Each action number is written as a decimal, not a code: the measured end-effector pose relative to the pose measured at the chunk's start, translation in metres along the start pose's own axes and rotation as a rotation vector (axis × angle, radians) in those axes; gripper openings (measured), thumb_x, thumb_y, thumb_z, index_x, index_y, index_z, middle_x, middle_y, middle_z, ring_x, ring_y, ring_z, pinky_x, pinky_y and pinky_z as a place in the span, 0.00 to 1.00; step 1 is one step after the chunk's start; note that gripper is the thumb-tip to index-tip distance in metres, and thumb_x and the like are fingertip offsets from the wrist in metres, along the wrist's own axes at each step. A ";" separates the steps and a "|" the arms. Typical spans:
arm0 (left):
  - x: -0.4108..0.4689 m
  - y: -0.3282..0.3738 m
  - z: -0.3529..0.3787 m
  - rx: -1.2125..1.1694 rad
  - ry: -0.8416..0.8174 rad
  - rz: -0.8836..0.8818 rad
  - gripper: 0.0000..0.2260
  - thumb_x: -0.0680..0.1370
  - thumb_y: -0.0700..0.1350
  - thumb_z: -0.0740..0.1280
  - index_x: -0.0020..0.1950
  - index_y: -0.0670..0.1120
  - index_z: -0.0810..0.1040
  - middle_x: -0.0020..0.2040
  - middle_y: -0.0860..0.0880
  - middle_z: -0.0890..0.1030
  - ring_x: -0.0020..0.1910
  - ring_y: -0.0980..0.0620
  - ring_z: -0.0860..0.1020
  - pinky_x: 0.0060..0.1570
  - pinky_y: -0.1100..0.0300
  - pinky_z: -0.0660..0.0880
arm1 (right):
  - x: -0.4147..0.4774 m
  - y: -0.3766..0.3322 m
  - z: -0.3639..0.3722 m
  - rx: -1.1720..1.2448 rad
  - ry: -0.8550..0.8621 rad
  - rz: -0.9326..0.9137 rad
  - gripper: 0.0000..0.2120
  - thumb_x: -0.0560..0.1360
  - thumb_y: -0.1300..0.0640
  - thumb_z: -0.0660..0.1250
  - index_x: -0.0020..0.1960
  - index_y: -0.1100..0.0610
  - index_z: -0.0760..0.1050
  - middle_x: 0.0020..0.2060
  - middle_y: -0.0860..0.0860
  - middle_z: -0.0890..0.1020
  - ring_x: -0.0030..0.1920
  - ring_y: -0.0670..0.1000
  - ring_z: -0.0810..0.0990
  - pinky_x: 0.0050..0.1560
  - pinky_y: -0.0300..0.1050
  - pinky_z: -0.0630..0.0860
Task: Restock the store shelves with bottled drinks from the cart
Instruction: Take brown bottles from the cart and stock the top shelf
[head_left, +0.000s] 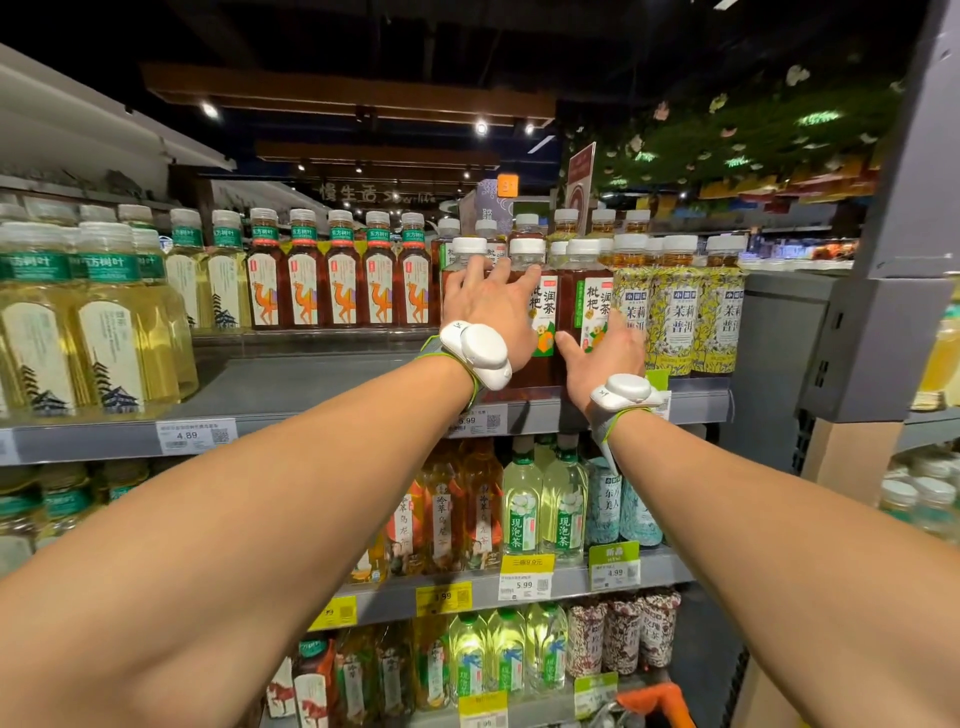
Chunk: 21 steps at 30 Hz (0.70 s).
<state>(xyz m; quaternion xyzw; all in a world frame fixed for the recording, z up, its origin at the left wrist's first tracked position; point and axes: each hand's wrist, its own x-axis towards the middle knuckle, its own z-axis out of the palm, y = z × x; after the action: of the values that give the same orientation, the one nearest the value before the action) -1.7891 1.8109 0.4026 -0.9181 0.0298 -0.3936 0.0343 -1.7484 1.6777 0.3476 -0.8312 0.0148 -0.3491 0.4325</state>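
Observation:
Both arms reach up to the top shelf (322, 410). My left hand (488, 301) lies with spread, straight fingers against the front of two dark-brown tea bottles (543, 296) with white caps. My right hand (602, 353) rests open against the lower part of a third brown bottle (592, 296) just to the right, fingers pointing up. All three bottles stand upright at the shelf's front edge. Both wrists carry white devices. The cart is mostly out of view.
Pale-yellow tea bottles (104, 322) and camel-label brown bottles (343, 280) fill the shelf's left; a bare gap (311, 374) lies between. Flowered yellow bottles (675, 312) stand right. Lower shelves (519, 587) hold more drinks. A grey shelf post (904, 208) rises at right. An orange handle (654, 701) shows below.

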 end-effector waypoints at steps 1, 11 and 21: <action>0.000 -0.001 -0.002 0.002 -0.007 0.004 0.31 0.76 0.49 0.65 0.79 0.56 0.63 0.76 0.47 0.69 0.74 0.41 0.62 0.70 0.46 0.62 | 0.000 -0.001 0.001 -0.016 -0.008 -0.004 0.36 0.78 0.45 0.71 0.78 0.59 0.62 0.70 0.62 0.70 0.69 0.62 0.70 0.65 0.52 0.68; -0.012 0.001 -0.019 -0.098 -0.125 0.015 0.30 0.80 0.46 0.64 0.82 0.52 0.59 0.82 0.48 0.59 0.80 0.41 0.55 0.75 0.44 0.62 | -0.002 0.001 -0.002 -0.013 0.000 0.063 0.32 0.74 0.46 0.75 0.69 0.64 0.70 0.65 0.62 0.73 0.65 0.63 0.73 0.62 0.54 0.71; -0.100 -0.014 -0.028 -0.446 -0.027 -0.137 0.18 0.78 0.40 0.63 0.68 0.48 0.75 0.66 0.47 0.76 0.68 0.44 0.71 0.61 0.47 0.74 | -0.094 -0.013 -0.001 0.144 0.065 -0.075 0.13 0.77 0.47 0.69 0.54 0.55 0.72 0.56 0.54 0.75 0.54 0.59 0.77 0.46 0.48 0.67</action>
<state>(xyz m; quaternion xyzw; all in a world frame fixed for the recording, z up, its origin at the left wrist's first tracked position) -1.8778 1.8318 0.3506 -0.9080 0.0532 -0.3666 -0.1956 -1.8233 1.7160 0.3044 -0.7861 -0.0275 -0.3920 0.4770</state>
